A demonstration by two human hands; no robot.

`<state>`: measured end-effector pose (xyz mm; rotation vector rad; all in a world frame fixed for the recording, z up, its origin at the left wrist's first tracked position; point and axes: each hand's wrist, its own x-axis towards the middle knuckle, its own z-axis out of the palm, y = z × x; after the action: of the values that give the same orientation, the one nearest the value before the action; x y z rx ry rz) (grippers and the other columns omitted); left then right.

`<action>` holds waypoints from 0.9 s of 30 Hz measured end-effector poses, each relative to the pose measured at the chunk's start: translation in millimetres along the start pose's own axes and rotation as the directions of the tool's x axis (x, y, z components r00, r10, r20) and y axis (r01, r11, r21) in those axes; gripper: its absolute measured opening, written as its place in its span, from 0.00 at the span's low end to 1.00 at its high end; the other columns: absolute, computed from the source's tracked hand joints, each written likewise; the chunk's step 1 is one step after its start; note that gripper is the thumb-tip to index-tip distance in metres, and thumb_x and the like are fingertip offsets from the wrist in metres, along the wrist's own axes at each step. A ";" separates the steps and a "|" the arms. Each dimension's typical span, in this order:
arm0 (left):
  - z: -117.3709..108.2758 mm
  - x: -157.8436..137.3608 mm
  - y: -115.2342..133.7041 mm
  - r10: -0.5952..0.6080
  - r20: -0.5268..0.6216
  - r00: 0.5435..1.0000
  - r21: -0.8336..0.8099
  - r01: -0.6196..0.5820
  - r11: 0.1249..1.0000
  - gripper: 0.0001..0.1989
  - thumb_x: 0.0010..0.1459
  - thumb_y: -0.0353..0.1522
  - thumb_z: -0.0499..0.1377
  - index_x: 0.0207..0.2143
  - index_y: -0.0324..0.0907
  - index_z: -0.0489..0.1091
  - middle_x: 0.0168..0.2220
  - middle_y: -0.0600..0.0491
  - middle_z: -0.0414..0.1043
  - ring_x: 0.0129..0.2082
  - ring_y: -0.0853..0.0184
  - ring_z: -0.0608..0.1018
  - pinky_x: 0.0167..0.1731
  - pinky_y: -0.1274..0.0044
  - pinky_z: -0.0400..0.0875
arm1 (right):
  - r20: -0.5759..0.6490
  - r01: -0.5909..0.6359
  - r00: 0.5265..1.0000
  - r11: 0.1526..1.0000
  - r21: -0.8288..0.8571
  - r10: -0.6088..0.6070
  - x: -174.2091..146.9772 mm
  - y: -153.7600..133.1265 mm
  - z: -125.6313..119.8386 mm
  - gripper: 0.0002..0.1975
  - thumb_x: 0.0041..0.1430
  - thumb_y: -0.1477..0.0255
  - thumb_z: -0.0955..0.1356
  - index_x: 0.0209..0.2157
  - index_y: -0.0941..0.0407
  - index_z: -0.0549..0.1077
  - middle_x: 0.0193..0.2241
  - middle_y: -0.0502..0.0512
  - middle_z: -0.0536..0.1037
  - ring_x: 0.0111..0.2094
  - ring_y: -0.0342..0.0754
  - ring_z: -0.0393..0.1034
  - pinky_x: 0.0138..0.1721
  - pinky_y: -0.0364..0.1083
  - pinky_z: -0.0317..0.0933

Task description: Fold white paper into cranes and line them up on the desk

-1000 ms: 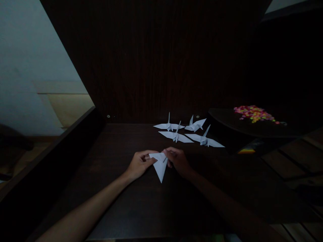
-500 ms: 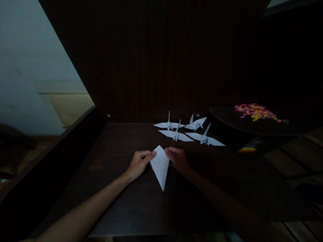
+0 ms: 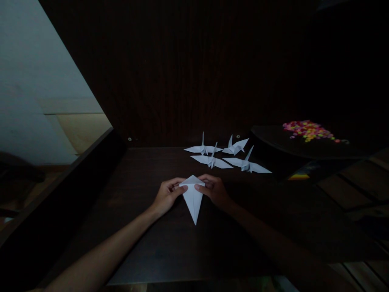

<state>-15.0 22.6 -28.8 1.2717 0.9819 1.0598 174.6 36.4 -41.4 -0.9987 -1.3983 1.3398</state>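
A white folded paper (image 3: 193, 202), kite-shaped with its long point toward me, is held between my two hands over the dark table. My left hand (image 3: 167, 194) pinches its left edge, thumb on top and fingers behind. On the right edge my right hand (image 3: 214, 190) grips it the same way. A crease runs across the paper just above the thumbs, and the short top triangle looks greyer than the part below. Beyond the hands stand several white origami cranes (image 3: 212, 161) with wings spread.
The dark wooden table (image 3: 146, 251) has an upright panel (image 3: 182, 73) at its back and a raised side board (image 3: 60, 182) on the left. At right, a rounded dark shelf (image 3: 267, 140) carries a heap of small colourful pieces (image 3: 310, 130).
Both thumbs have slid a little down the paper and inward. The top triangle now shows a fold line and a greyer tone. The cranes have stayed put.
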 end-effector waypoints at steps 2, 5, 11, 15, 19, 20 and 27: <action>-1.3 0.0 -1.1 -0.005 -0.013 1.000 -0.006 0.005 1.000 0.14 0.48 0.36 0.66 0.36 0.36 0.77 0.32 0.50 0.79 0.32 0.65 0.77 0.34 0.78 0.69 | -0.003 -0.004 1.000 1.000 0.001 0.004 0.9 0.4 -0.8 0.10 0.45 0.67 0.73 0.31 0.57 0.75 0.28 0.53 0.79 0.30 0.48 0.74 0.32 0.45 0.66; -1.5 0.3 -2.1 -0.011 -0.044 0.999 -0.014 0.010 1.000 0.14 0.48 0.36 0.66 0.36 0.36 0.77 0.33 0.50 0.79 0.32 0.64 0.78 0.35 0.77 0.69 | -0.016 -0.011 1.000 0.999 0.034 0.012 2.4 0.3 -1.3 0.10 0.43 0.69 0.73 0.30 0.57 0.75 0.28 0.52 0.79 0.30 0.49 0.74 0.32 0.45 0.66; 0.3 1.8 -2.6 -0.045 -0.092 0.995 -0.060 0.039 0.997 0.15 0.46 0.36 0.66 0.36 0.36 0.77 0.31 0.50 0.79 0.30 0.64 0.77 0.33 0.75 0.71 | -0.078 -0.062 0.995 0.996 0.071 0.068 6.0 2.4 -1.5 0.08 0.42 0.68 0.72 0.27 0.55 0.75 0.23 0.50 0.77 0.24 0.46 0.70 0.26 0.44 0.63; 1.1 2.4 -2.2 -0.051 -0.098 0.994 -0.064 0.045 0.997 0.14 0.46 0.35 0.66 0.36 0.36 0.77 0.30 0.50 0.78 0.27 0.65 0.76 0.30 0.76 0.71 | -0.116 -0.094 0.988 0.991 0.093 0.104 7.1 6.6 -1.6 0.06 0.43 0.69 0.71 0.26 0.56 0.76 0.21 0.49 0.75 0.24 0.44 0.66 0.26 0.42 0.59; 3.7 2.4 -1.8 -0.037 -0.092 0.995 -0.049 0.033 0.998 0.14 0.47 0.35 0.66 0.35 0.36 0.77 0.28 0.51 0.78 0.25 0.66 0.76 0.28 0.77 0.70 | -0.118 -0.079 0.989 0.990 0.118 0.093 7.0 10.8 -2.1 0.06 0.44 0.69 0.70 0.25 0.56 0.76 0.22 0.49 0.74 0.26 0.45 0.66 0.28 0.42 0.59; 4.4 2.1 -2.2 -0.037 -0.091 0.995 -0.051 0.032 0.998 0.13 0.47 0.35 0.66 0.35 0.36 0.78 0.27 0.51 0.78 0.24 0.67 0.75 0.27 0.77 0.70 | -0.120 -0.073 0.989 0.990 0.120 0.087 6.8 11.4 -2.1 0.06 0.44 0.69 0.69 0.25 0.56 0.76 0.22 0.49 0.74 0.26 0.45 0.66 0.28 0.42 0.59; 1.2 0.4 -8.6 -0.007 -0.144 0.990 0.041 0.013 0.999 0.12 0.47 0.34 0.66 0.35 0.39 0.80 0.31 0.49 0.80 0.28 0.64 0.78 0.31 0.76 0.71 | -0.127 -0.047 0.990 0.997 0.058 0.054 2.6 6.3 -0.5 0.07 0.45 0.69 0.68 0.26 0.55 0.77 0.29 0.53 0.79 0.31 0.49 0.71 0.32 0.45 0.63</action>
<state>-13.2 22.7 -37.3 1.2356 1.1240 1.1406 174.2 39.5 -47.4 -1.0703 -1.2410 1.3203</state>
